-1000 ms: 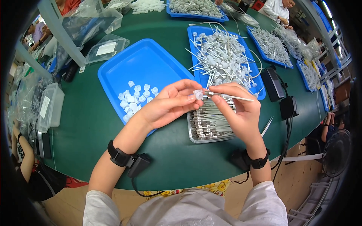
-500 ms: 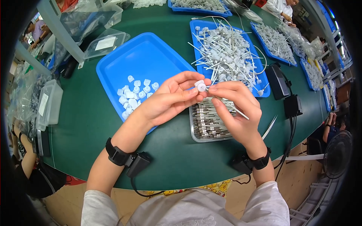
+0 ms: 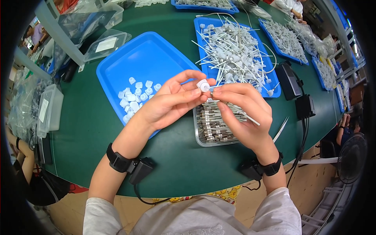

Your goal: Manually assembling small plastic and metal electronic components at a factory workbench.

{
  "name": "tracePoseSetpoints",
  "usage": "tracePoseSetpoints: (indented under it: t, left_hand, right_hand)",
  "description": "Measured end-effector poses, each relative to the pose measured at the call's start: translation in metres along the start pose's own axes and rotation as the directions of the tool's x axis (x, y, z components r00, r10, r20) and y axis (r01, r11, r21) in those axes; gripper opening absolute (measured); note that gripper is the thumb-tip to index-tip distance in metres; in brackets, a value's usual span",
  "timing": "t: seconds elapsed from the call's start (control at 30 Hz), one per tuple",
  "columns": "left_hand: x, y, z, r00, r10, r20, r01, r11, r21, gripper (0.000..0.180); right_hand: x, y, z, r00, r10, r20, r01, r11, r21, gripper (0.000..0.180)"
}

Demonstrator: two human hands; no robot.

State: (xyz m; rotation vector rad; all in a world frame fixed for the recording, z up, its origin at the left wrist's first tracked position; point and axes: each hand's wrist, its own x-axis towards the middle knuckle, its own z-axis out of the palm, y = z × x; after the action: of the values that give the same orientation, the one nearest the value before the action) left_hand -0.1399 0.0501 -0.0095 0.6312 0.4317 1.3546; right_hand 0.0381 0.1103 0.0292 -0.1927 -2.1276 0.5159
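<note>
Between the thumb and fingers of my left hand (image 3: pixel 172 96) is a small white plastic cap (image 3: pixel 203 85). My right hand (image 3: pixel 246 111) pinches a thin rod with a white stem (image 3: pixel 250 118), its metal end close to the cap; whether the two touch I cannot tell. Beneath my hands stands a clear plastic box (image 3: pixel 200 137) packed with metal-ended rods. A blue tray (image 3: pixel 137 51) at the left holds a heap of loose white caps (image 3: pixel 131 102). Behind my right hand, another blue tray (image 3: pixel 277 91) is piled with white-capped rods (image 3: pixel 235 55).
White tweezers (image 3: pixel 281 129) lie right of my right hand. Black power boxes (image 3: pixel 290 82) with cables stand at the right. Clear plastic containers (image 3: pixel 51 109) and bags sit at the left beside a grey metal frame (image 3: pixel 62 35). Co-workers sit around the green table (image 3: pixel 78 156).
The cap has tilted and shifted slightly left and up in my left hand. My right hand keeps its pinch on the rod, whose metal end now sits a little apart from the cap.
</note>
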Motion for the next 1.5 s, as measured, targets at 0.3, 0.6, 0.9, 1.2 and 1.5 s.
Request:
tracePoseSetpoints:
  t: [0.3,0.6,0.9,1.2,1.5]
  left_hand:
    - [-0.0004,-0.0029,-0.0011,0.999,0.009,0.047,-0.010,0.999,0.038,0.030]
    - [-0.0004,-0.0021,-0.0005,0.999,-0.016,0.036,0.015,0.999,0.039,0.029]
    - [-0.0003,-0.0026,-0.0010,1.000,-0.012,0.015,0.010,0.997,0.078,0.030]
    - [-0.0008,-0.0028,-0.0029,1.000,-0.013,0.013,0.012,0.997,0.082,0.029]
    - [-0.0009,-0.0031,-0.0020,1.000,-0.015,0.026,0.013,0.996,0.087,0.029]
  right_hand:
    - [0.0003,-0.0049,-0.0013,1.000,-0.017,0.005,0.018,0.999,-0.034,0.026]
    - [-0.0022,-0.0032,-0.0034,0.998,-0.060,0.037,0.061,0.998,-0.028,0.028]
    - [-0.0051,-0.0018,-0.0009,0.994,-0.103,0.030,0.105,0.991,-0.085,0.029]
    - [-0.0052,-0.0019,-0.0006,0.995,-0.098,0.023,0.099,0.990,-0.098,0.031]
    - [-0.0043,-0.0040,-0.0048,0.994,-0.082,0.075,0.086,0.995,-0.049,0.031]
